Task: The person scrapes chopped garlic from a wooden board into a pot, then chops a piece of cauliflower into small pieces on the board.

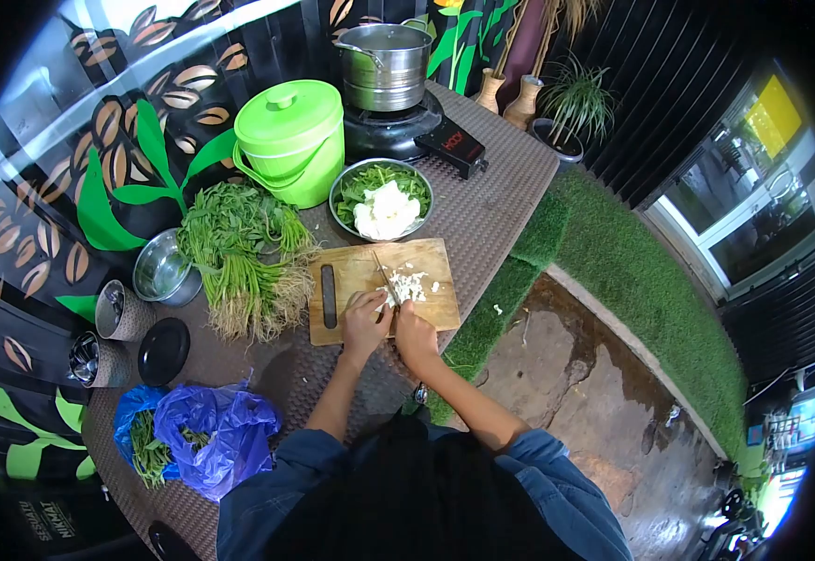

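My right hand [416, 335] is closed around a knife [383, 269], its thin blade slanting up and left over a wooden cutting board [356, 265]. Just left of the blade, my left hand [364, 324] is closed, with fingertips bent over a bit of white food; most of that bit is hidden. Small chopped white pieces [412, 285] lie scattered on the board, mostly right of the knife. Beyond the board stands a metal bowl [334, 208] with green leaves [370, 179] and a larger white chunk [389, 211] on top.
Leafy greens with roots [248, 252] lie left of the board. Behind are a lidded green bucket [290, 140] and a metal pot [386, 70] on a black stove [379, 136]. Further left sit a steel bowl [166, 268], utensil cups [119, 309] and blue plastic bags [220, 435].
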### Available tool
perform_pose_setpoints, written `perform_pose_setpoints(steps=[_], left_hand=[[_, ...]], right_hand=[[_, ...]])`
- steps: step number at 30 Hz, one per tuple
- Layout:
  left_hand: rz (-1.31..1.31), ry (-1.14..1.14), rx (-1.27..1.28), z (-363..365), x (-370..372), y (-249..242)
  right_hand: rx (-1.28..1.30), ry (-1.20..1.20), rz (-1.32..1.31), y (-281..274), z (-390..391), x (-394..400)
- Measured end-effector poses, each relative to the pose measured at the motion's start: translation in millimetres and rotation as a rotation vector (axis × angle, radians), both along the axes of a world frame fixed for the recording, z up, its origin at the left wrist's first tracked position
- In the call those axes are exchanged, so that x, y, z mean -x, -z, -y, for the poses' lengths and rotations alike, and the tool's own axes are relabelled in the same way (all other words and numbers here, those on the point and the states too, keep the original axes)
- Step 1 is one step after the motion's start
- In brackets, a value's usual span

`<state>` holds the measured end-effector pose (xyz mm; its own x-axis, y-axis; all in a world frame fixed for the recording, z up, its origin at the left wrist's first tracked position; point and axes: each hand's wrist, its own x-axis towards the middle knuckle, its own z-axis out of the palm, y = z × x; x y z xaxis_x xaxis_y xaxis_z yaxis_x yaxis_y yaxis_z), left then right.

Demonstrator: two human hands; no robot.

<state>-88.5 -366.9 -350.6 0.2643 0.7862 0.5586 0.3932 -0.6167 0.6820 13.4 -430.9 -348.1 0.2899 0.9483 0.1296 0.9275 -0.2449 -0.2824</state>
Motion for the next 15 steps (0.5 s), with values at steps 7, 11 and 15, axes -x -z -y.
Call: perform_pose_setpoints(steps=[7,11,15], left_hand=[[-0.011,0.034,-0.024,0,2,-1],[-0.021,0.064,-0.019,2,4,-3],[-0.018,0.061,0.019,1,4,-1]], right_hand=[[0.044,0.025,-0.125,-4,-6,-3],[0.097,0.051,-0.159,-8,-9,-2],[0.136,-0.012,-0.281,-29,-13,-23]])
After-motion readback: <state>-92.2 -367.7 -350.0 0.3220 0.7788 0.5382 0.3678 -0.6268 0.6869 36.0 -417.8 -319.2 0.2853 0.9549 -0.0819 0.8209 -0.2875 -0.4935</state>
